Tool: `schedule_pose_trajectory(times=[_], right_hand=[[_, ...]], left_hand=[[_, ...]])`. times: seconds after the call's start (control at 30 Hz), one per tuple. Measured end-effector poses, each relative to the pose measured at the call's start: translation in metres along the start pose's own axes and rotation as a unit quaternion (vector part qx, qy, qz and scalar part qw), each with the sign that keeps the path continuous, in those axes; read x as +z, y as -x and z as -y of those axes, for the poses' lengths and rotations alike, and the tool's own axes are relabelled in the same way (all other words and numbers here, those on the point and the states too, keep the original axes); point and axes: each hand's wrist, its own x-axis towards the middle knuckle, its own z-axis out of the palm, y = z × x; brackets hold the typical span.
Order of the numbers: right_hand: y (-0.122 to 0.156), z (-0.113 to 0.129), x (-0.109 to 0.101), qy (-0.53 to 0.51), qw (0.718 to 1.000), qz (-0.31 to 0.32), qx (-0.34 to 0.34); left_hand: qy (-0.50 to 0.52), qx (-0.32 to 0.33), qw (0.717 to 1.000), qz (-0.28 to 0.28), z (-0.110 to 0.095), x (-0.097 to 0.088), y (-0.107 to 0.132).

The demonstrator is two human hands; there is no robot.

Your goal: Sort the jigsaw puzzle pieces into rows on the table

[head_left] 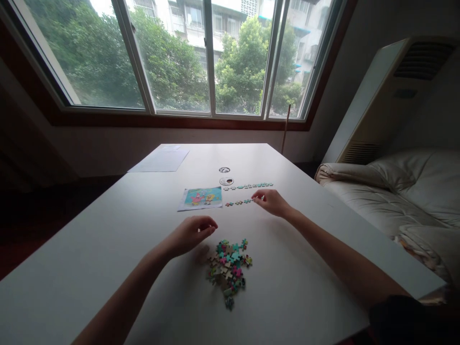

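My right hand [272,203] is over the right end of the nearer row of puzzle pieces [239,203], its fingertips pinched at a small puzzle piece mostly hidden by them. Behind it runs a second row of puzzle pieces [247,186]. My left hand [196,233] hovers above the table, thumb and fingers closed together; whatever is between them is too small to make out. Just to its right lies a loose pile of puzzle pieces [230,261], teal, pink, green and plain-backed. A picture sheet [201,198] with cartoon figures lies left of the rows.
Two small round items [226,181] lie behind the picture sheet on the white table [108,239]. Larger white paper [158,160] rests at the far left corner. A cushioned sofa [388,191] stands to the right, and a window [179,62] is beyond.
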Motion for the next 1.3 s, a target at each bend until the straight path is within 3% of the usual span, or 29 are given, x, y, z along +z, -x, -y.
schedule_pose_trajectory(times=[0.1,0.2,0.6,0.8,1.0,1.3], right_hand=[[0.024,0.025,0.005,-0.028,0.998,0.039,-0.037],[0.043,0.037,0.011,-0.039,0.996,0.058,-0.053],[0.056,0.043,0.022,-0.047,0.996,0.040,-0.071],[0.059,0.046,0.024,-0.048,0.995,0.039,-0.084],[0.059,0.046,0.025,-0.044,0.994,0.037,-0.091],[0.060,0.046,0.023,-0.041,0.994,0.037,-0.099]], left_hand=[[-0.151,-0.013,0.988,0.025,-0.004,-0.010,0.010],[-0.208,-0.034,0.977,0.036,-0.008,-0.010,0.015],[-0.210,-0.021,0.976,0.054,-0.014,-0.004,0.012],[-0.205,-0.046,0.976,0.056,-0.016,-0.005,0.014],[-0.214,-0.016,0.975,0.064,-0.016,-0.003,0.014],[-0.205,0.049,0.978,0.005,-0.014,-0.001,0.007]])
